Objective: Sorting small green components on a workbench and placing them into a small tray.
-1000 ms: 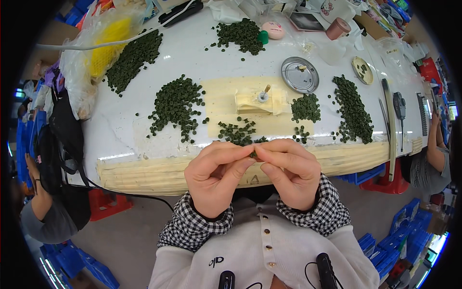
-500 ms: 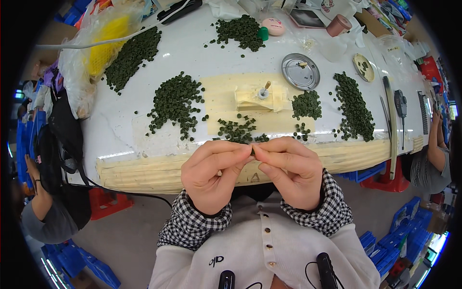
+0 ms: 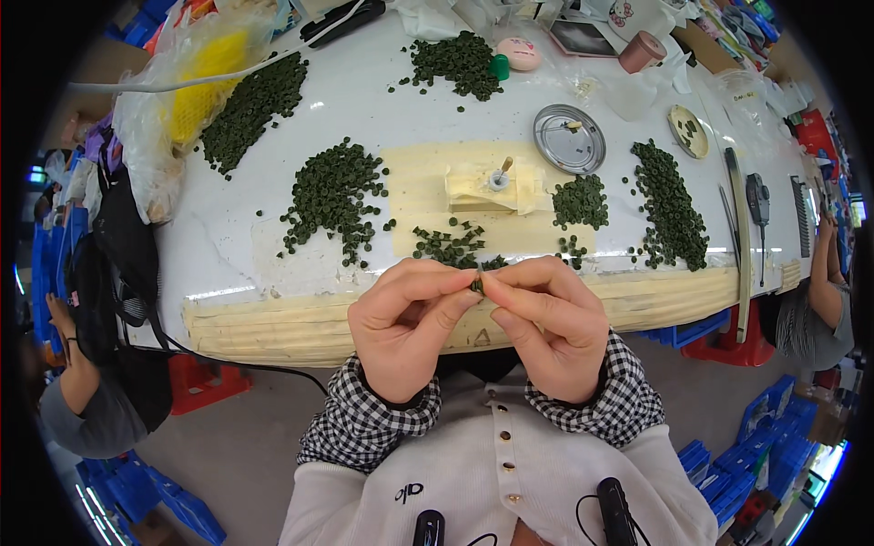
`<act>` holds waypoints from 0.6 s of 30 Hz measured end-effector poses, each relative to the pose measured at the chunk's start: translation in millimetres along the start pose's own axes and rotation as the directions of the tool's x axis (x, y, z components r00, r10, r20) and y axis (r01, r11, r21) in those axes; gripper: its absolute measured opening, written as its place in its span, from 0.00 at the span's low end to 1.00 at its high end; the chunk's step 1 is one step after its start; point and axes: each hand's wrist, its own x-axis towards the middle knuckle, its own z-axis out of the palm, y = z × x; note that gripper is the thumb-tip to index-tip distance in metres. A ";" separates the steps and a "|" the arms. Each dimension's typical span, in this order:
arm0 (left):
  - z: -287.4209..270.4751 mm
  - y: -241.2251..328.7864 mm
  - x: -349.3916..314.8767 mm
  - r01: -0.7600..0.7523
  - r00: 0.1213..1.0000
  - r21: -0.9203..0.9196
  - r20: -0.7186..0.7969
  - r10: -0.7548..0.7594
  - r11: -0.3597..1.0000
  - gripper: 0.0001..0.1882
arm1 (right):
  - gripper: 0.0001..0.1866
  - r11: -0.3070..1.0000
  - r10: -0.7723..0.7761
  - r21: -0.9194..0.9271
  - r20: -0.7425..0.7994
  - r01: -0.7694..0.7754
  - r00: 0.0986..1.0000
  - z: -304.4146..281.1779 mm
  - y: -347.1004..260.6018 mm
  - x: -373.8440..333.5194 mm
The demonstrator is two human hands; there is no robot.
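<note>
Left fingers (image 3: 455, 280) pinched on tiny dark-green piece (image 3: 476, 286), mostly hidden; right fingers (image 3: 506, 284) meet it, grip unclear.

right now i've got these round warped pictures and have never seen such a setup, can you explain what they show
There is no machine here: these are a person's bare left hand and right hand. A fisheye camera worn on the person's head looks down at them, which is why straight edges bend. The left one pinches a small dark green piece; the right one is close against it. On the white table lie heaps of similar pieces, a tape-covered block and a round metal dish.
</note>
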 end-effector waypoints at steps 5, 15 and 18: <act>-0.7 0.3 -0.2 0.007 1.000 0.005 0.017 -0.007 1.000 0.11 | 0.16 1.000 -0.012 -0.019 -0.011 0.012 1.000 -1.0 -1.0 1.1; -1.0 0.1 -0.5 0.041 0.999 -0.008 0.006 -0.041 0.999 0.11 | 0.16 0.999 -0.024 -0.044 0.003 0.024 1.000 -1.5 0.3 1.8; -0.6 -0.4 -0.6 0.037 0.999 -0.023 0.001 -0.037 0.999 0.11 | 0.16 0.998 -0.024 -0.052 0.010 0.025 1.000 -2.5 -0.3 2.6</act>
